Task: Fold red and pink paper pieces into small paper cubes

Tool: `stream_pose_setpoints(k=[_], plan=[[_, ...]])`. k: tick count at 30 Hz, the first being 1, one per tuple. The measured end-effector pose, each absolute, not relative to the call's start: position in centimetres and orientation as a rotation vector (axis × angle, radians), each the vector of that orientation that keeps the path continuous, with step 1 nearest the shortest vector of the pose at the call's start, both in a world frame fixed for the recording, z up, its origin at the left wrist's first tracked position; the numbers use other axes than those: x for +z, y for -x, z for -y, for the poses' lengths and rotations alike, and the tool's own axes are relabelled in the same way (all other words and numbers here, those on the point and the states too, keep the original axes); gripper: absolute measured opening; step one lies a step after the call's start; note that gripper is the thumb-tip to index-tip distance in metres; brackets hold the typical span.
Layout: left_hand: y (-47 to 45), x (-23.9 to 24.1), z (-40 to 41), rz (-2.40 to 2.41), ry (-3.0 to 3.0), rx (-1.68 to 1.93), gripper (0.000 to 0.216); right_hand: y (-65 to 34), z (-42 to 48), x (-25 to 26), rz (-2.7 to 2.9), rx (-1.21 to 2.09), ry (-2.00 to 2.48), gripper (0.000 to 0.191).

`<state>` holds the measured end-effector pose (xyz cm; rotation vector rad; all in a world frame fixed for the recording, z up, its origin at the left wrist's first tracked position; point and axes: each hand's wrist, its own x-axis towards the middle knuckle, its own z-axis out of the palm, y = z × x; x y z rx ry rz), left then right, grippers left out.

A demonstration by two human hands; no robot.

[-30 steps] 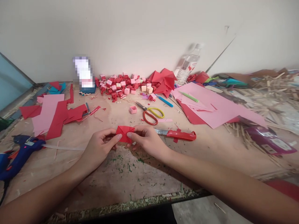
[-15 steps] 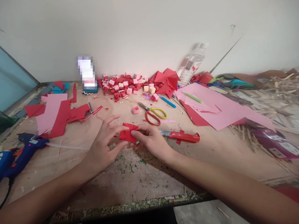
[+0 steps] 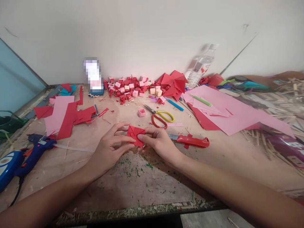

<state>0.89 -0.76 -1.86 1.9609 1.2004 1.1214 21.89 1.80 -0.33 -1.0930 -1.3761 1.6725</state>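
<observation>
1. Basically, a small red folded paper (image 3: 135, 135), roughly square with diagonal creases and flaps meeting near its middle, no clear long axis, one corner pointing down toward the person.
2. It sits low over the table (image 3: 147, 180), centre of view, between both hands.
3. Left hand (image 3: 111, 148): fingers spread, index along the paper's top-left edge, thumb at its lower-left side, lightly pinching.
4. Right hand (image 3: 160, 144): thumb pressed on the paper's right corner, other fingers curled under, clamped on it.
5. Red utility knife (image 3: 191, 141) lies just right of the right hand; scissors (image 3: 159, 117) beyond.
6. Table is worn wood with green flecks and splinters, paper scraps around; plain white wall (image 3: 152, 34) behind.
7. Blue glue gun (image 3: 33, 152) far left.
</observation>
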Motion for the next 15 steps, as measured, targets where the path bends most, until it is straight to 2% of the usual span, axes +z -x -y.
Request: stream_pose_setpoints(k=[9, 15], plan=[[-0.96, -1.67, 0.73, -1.143, -1.886, 1.165, 0.004, -21.85, -1.62, -0.63, 1.298, 1.735, 1.047, 0.02], [-1.18, -1.46, 1.04, -1.134, -1.855, 1.157, 0.01, -21.92, -1.75, -0.37, 1.229, 1.741, 1.048, 0.02]])
